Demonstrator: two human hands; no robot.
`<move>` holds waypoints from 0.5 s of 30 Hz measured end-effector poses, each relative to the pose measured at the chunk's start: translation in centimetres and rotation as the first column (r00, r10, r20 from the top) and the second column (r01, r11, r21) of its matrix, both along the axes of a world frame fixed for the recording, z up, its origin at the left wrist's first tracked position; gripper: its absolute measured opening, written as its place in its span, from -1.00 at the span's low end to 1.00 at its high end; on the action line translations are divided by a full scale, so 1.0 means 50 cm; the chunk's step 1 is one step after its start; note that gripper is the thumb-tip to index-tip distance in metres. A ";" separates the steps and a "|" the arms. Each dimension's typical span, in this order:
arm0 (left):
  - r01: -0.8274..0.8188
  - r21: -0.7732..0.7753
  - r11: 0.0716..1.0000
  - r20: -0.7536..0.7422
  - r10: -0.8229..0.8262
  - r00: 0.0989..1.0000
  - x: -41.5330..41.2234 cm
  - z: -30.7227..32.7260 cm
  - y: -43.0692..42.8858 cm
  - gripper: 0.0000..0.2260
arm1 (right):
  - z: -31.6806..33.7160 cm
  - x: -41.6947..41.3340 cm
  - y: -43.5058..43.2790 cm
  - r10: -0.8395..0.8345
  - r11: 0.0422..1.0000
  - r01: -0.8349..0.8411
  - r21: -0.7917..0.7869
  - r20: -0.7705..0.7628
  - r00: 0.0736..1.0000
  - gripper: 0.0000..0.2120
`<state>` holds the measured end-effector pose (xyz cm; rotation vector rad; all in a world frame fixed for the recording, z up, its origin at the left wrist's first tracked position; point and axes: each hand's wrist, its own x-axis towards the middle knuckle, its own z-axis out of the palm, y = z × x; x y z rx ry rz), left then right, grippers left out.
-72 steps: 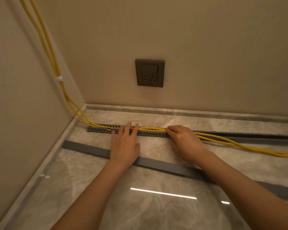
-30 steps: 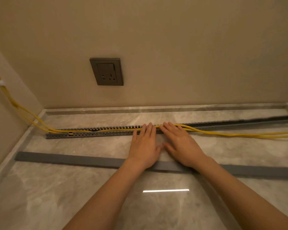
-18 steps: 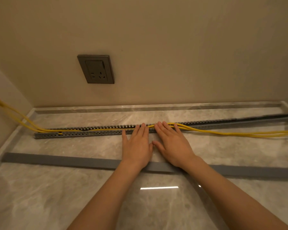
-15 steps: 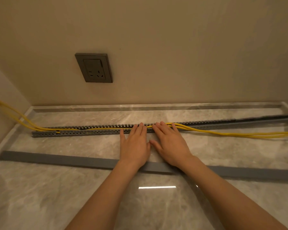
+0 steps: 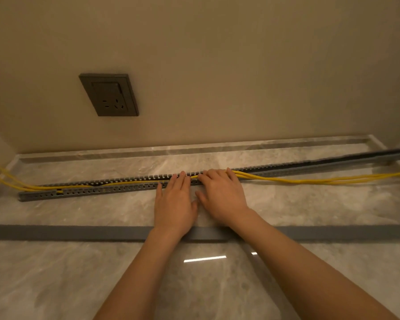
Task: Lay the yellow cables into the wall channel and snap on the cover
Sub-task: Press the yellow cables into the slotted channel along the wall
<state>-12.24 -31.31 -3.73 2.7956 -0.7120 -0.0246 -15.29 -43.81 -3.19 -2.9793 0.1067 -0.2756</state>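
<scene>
Left hand (image 5: 174, 204) and right hand (image 5: 222, 195), fingers flat, press yellow cables (image 5: 310, 180) into slotted channel (image 5: 116, 189). Cover (image 5: 67, 232) lies loose on floor, nearer the camera.

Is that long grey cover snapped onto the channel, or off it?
Off. The cover lies on the floor, apart from the channel, whose slotted top is open with yellow cables showing inside.

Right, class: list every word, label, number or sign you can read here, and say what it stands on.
None can be read.
The wall socket shows only its pin slots, no lettering.
The slotted channel, grey cover and yellow cables show no print.
</scene>
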 end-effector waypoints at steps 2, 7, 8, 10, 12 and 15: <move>0.020 0.004 1.000 -0.007 -0.020 1.000 0.002 0.002 0.003 -0.43 | -0.004 -0.014 0.003 0.009 1.000 -0.008 0.012 -0.056 0.998 -0.48; 0.046 0.081 0.996 -0.012 -0.045 0.999 0.010 0.020 0.010 -0.45 | -0.002 -0.048 -0.012 0.033 0.999 -0.025 0.046 -0.190 0.981 -0.40; 0.045 0.082 0.996 -0.015 -0.043 0.999 0.011 0.024 0.008 -0.46 | 0.001 -0.052 -0.015 0.027 0.998 -0.017 0.056 -0.188 0.982 -0.41; 0.038 0.073 0.997 0.003 -0.038 0.999 0.008 0.031 -0.001 -0.48 | 0.009 -0.060 -0.022 0.011 0.996 0.004 0.092 -0.163 0.987 -0.44; 0.032 0.040 0.999 0.024 -0.033 0.999 0.000 0.037 -0.019 -0.51 | 0.016 -0.069 -0.036 -0.005 0.993 0.018 0.120 -0.108 0.994 -0.47; 0.073 -0.003 0.997 0.011 -0.073 0.997 -0.016 0.037 -0.050 -0.48 | 0.028 -0.082 -0.070 -0.044 0.987 0.048 0.154 -0.030 0.999 -0.53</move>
